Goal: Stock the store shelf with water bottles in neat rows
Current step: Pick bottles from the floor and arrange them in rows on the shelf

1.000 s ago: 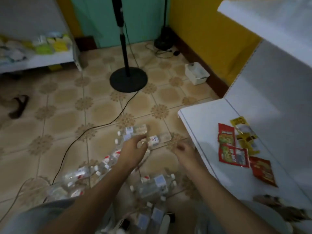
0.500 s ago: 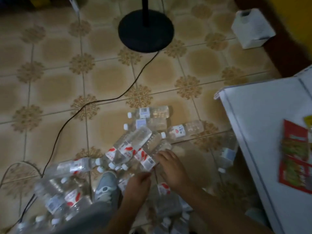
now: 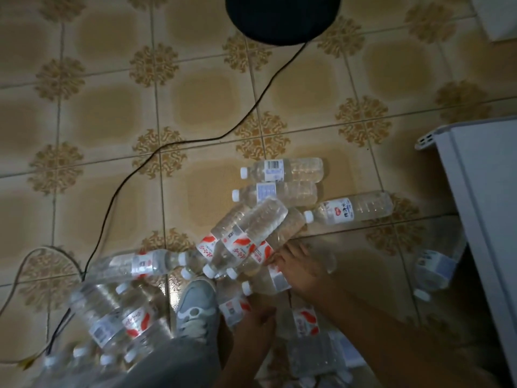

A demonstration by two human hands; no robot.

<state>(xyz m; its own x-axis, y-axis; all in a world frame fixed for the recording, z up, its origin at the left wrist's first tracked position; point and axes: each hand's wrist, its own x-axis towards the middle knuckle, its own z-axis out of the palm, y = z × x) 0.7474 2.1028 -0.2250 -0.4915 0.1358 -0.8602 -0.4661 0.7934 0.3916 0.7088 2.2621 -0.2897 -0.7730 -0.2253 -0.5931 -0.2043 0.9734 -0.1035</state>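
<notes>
Several clear water bottles [image 3: 251, 231] with white caps and red-and-white labels lie in a loose pile on the tiled floor. My left hand [image 3: 256, 327] is low in the pile, its fingers curled round a red-labelled bottle [image 3: 233, 308]. My right hand [image 3: 298, 266] lies over another lying bottle [image 3: 272, 281], fingers wrapped across its body. The white store shelf [image 3: 484, 197] shows only as a corner at the right edge. One bottle [image 3: 432, 268] lies in the shadow by the shelf's base.
A black round stand base [image 3: 282, 18] sits at the top, and its black cable [image 3: 167, 148] snakes across the floor to the left. My grey shoe [image 3: 197, 306] stands among the bottles. A white box [image 3: 498, 15] is at the top right corner.
The view has tilted down and closer to the floor, so the shelf top has left the frame. Both hands have sunk deeper into the pile and closed on bottles.
</notes>
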